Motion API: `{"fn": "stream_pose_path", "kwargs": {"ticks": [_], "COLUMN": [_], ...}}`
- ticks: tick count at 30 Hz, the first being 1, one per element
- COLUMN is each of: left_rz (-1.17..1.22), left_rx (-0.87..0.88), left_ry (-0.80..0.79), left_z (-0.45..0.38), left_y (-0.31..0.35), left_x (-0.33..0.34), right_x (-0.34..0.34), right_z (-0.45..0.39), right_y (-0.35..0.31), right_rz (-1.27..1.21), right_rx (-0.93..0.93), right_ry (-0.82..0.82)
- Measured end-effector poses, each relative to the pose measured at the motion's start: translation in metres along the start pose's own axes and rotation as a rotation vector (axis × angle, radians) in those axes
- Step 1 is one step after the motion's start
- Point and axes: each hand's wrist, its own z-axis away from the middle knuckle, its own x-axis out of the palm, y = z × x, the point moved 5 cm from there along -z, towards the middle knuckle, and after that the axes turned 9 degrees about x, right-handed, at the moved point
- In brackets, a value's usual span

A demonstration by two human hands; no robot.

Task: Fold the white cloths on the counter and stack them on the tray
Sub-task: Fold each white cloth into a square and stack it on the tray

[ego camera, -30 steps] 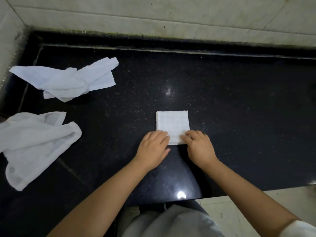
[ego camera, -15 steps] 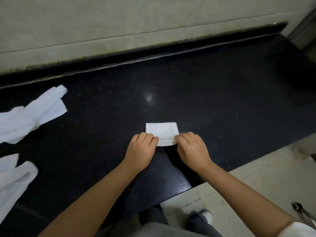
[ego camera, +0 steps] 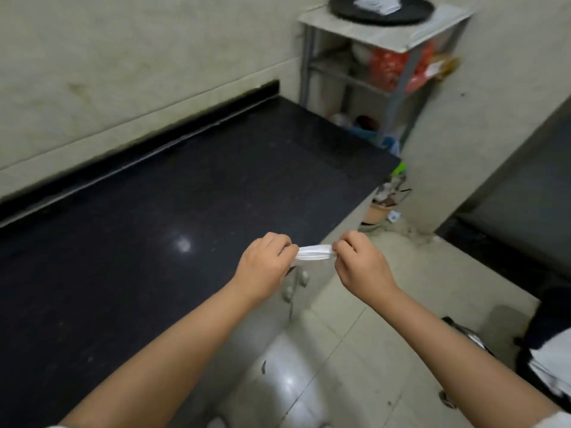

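Observation:
A small folded white cloth [ego camera: 313, 254] hangs in the air past the right front corner of the black counter [ego camera: 154, 242]. My left hand [ego camera: 265, 267] pinches its left end and my right hand [ego camera: 360, 262] pinches its right end. A round black tray [ego camera: 414, 14] sits on top of a shelf stand at the upper right, with a stack of folded white cloths [ego camera: 375, 3] on it. The unfolded cloths on the counter's left are out of view.
The metal shelf stand [ego camera: 386, 88] holds red bags and bowls beside the counter's right end. A wall pillar [ego camera: 463, 134] stands right of it. Small pots and clutter [ego camera: 383, 202] sit on the tiled floor [ego camera: 355, 350] below.
Both hands have lifted the folded cloth off the counter and carried it right, past the counter's corner. The view has swung right, so the tray appears and the loose cloths are gone.

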Motion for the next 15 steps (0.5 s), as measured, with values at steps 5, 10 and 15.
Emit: {"fn": "stream_pose_path", "kwargs": {"ticks": [5,10,15], "left_rz": [-0.023,-0.081,-0.148], "left_rx": [0.072,0.124,0.118], "left_ry": [-0.092,-0.091,-0.005], "left_z": [-0.113,-0.219,-0.323], "left_y": [0.009,-0.015,-0.063], "left_x": [0.038,0.072,0.121], "right_x": [-0.035,-0.057,-0.065], "right_z": [-0.057,-0.138,-0.247], "right_y": [0.090,0.154,0.224], "right_rz": [0.035,0.102,0.154], "right_rx": [-0.015,-0.081,-0.127], "right_ry": [0.019,0.075,0.090]}}
